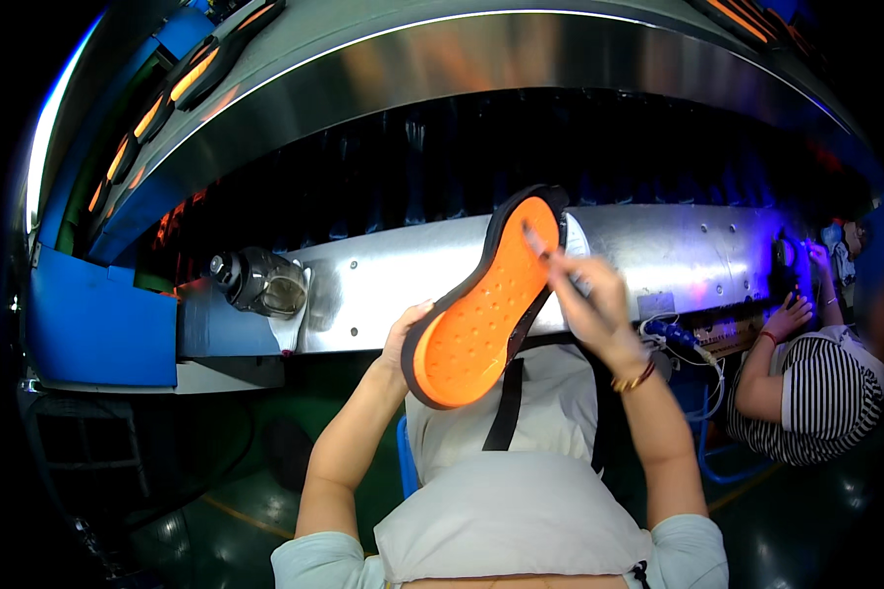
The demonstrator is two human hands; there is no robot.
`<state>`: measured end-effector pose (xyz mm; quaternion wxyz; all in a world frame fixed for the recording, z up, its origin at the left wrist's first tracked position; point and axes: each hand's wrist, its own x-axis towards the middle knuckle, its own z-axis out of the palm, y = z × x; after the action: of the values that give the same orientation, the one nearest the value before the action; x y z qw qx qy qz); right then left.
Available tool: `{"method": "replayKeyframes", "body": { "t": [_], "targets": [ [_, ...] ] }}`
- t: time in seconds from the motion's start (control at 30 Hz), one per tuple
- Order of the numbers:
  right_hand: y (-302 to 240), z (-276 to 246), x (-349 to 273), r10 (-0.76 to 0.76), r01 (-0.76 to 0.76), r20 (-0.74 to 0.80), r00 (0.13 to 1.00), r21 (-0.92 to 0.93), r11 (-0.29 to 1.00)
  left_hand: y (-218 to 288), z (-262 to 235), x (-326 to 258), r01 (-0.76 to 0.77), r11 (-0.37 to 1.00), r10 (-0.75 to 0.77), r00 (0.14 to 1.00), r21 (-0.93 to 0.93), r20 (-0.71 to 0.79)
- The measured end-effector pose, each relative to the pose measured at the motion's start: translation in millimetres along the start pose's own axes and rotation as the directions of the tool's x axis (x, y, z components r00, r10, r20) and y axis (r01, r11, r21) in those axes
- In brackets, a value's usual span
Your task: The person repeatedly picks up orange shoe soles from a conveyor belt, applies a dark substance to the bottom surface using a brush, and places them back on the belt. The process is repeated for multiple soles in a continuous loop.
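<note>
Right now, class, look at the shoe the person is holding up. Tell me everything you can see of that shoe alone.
The shoe is held sole-up, tilted with its toe pointing up and to the right. Its sole is bright orange, rubbery-looking, dotted with small holes and edged by a black rim. A little white upper shows near the toe. The left hand supports the heel end; the right hand presses a thin tool against the toe end. It hangs before a metal bench.

Machine: a curved steel hood [481, 59] is arching over my dark tunnel opening.
Bench: a steel ledge [403, 285] is running across before me.
Left: a blue panel [98, 324] is standing.
Floor: dark green floor [216, 491] is gleaming below.
</note>
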<state>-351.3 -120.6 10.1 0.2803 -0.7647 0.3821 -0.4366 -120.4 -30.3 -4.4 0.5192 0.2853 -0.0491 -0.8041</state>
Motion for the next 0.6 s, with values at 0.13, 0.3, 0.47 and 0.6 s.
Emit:
{"method": "replayKeyframes", "body": {
  "t": [0.13,0.3,0.47,0.6],
  "targets": [
    [-36,-40,-22,0.049,-0.38,0.486,0.873,0.612,0.694,26,8,-11,-0.061,0.947,0.045,0.997,0.315,0.056],
    [12,-62,-57,0.363,-0.135,0.066,0.93,0.976,0.17,77,61,-37,-0.543,0.792,0.435,0.822,0.28,0.367],
    [15,-50,-62,0.441,-0.205,0.129,0.888,0.97,0.128,129,200,83,-0.662,0.737,0.65,0.638,-0.137,0.414],
    [15,-40,-60,0.479,-0.216,0.132,0.868,0.968,0.125,148,260,141,-0.429,0.748,0.509,0.86,-0.507,0.023]
  ]
}}
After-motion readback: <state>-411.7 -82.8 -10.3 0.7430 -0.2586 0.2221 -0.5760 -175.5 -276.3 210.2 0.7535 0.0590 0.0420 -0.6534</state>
